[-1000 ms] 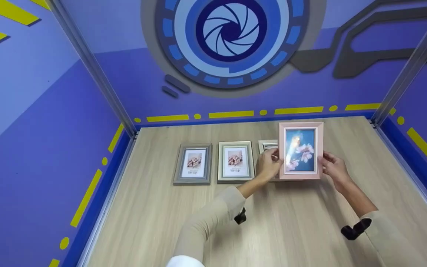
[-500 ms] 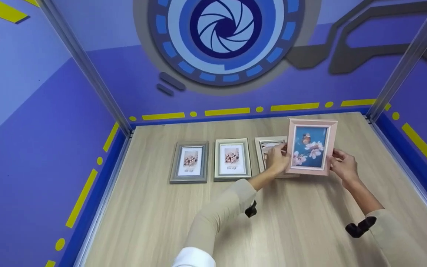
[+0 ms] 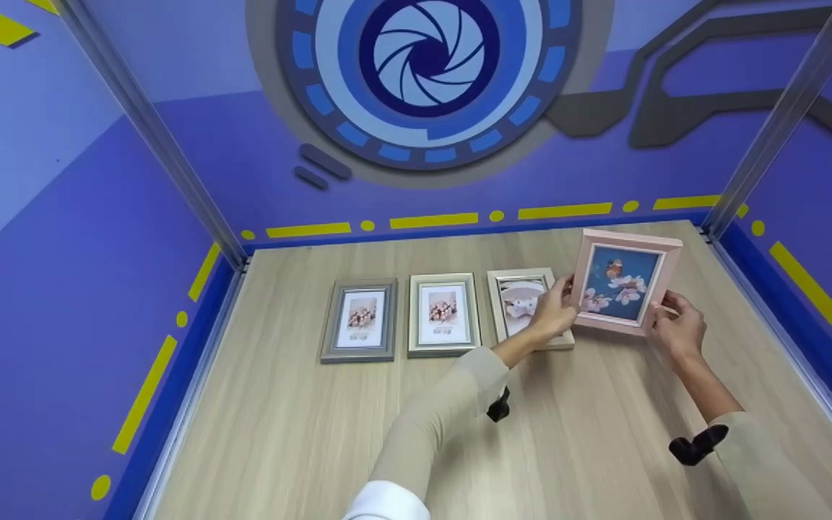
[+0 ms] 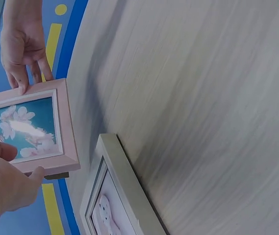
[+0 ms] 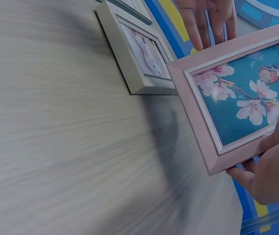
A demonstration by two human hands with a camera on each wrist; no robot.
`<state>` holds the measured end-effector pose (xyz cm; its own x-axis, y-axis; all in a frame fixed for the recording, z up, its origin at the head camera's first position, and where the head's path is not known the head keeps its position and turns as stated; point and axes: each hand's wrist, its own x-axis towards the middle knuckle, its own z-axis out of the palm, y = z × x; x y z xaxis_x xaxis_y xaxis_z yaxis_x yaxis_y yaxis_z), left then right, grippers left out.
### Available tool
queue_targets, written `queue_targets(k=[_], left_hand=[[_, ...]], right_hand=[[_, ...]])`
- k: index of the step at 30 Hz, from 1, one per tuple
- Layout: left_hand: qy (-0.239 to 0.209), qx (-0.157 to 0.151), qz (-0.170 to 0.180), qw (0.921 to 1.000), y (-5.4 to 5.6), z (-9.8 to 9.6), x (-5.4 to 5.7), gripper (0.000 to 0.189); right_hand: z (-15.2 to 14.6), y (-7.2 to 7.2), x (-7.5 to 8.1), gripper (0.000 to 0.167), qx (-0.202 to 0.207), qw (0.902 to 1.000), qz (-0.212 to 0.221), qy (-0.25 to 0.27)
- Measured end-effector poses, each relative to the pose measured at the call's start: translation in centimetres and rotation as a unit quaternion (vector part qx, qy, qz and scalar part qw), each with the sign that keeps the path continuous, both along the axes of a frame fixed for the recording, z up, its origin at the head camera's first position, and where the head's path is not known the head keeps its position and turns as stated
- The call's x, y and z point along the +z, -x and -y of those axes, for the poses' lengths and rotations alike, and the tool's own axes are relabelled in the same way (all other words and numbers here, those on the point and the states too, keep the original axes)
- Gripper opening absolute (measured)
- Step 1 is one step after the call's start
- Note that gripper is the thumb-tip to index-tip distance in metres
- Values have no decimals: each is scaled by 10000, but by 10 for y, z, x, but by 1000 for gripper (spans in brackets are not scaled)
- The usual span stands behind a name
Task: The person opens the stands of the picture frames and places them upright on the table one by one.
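Observation:
Both hands hold a pink picture frame (image 3: 617, 284) up above the right part of the table, its blue picture of pale blossoms and a butterfly facing me. The left hand (image 3: 555, 316) grips its left edge and the right hand (image 3: 679, 331) its lower right edge. In the right wrist view, the thumb of the right hand (image 5: 276, 166) lies on the front of the border with fingers behind. Just left of the pink frame lies a cream picture frame (image 3: 517, 297), partly covered by the left hand and forearm.
A grey picture frame (image 3: 360, 321) and a champagne-coloured one (image 3: 443, 315) lie flat in a row with the cream frame on the wooden table (image 3: 279, 433). Blue-purple panels (image 3: 206, 159) with metal corner posts enclose the table at the back and sides.
The pink frame has moved right in both hands, off the cream frame, which now shows more. It has also turned and tilted slightly. The other frames stay put while the head view shifts.

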<state>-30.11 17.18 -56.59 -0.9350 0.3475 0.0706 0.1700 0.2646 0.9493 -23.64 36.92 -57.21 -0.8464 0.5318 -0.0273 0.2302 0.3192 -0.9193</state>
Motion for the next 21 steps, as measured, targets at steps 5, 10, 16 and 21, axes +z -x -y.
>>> queue_targets(k=[5, 10, 16, 21], left_hand=[[-11, -158, 103, 9998, 3, -6, -5, 63], [265, -388, -3, 9989, 5, -13, -11, 70], [417, -642, 136, 9970, 7, -21, -16, 79], [527, -794, 390, 9947, 5, -25, -21, 77]], right_hand=[[-5, -1, -9, 45, -240, 9996, -131, -20], [-12, -5, -16, 46, -382, 9992, -77, 60], [-20, -8, -25, 46, -433, 9990, -35, 99], [-25, -9, -33, 46, -485, 9987, 26, 156]])
